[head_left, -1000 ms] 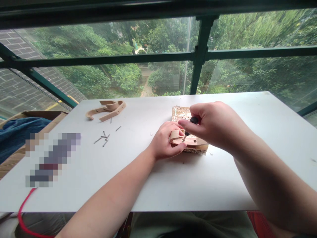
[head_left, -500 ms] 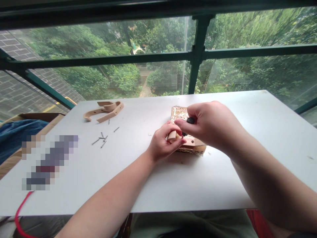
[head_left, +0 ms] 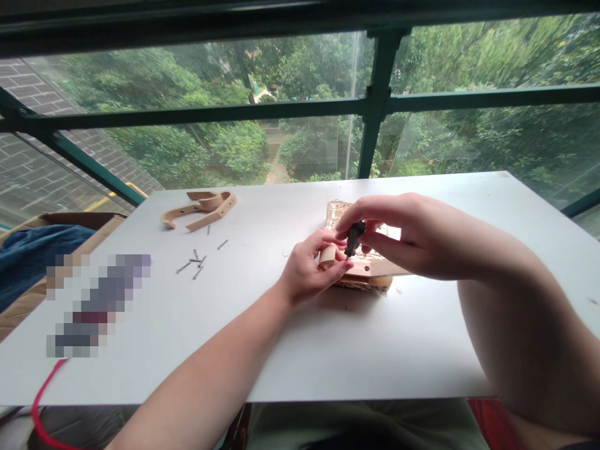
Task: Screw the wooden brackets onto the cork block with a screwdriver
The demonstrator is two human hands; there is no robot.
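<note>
My left hand (head_left: 310, 267) is closed around the curled end of a light wooden hook (head_left: 327, 256), pressing it against a block wrapped in shiny, torn-looking film (head_left: 335, 212). A round hole shows in the hook's flat part. My right hand (head_left: 407, 234) has its fingers and thumb around the black handle of a screwdriver (head_left: 355, 237). The screwdriver stands nearly upright, its lower end by my left fingertips; its tip and any screw beneath it are hidden.
To the left on the white table (head_left: 262, 337) lie more wooden hooks (head_left: 213, 215) and several loose screws (head_left: 195, 261). A blurred-out item (head_left: 103, 306) and a red strap (head_left: 37, 400) are at the left edge, beside a cardboard box with blue cloth (head_left: 42, 250). Windows stand behind.
My right hand has turned and shifted its fingers on the screwdriver handle, the wrist now bent and the forearm swung out rightward. My left hand keeps its hold on the hook.
</note>
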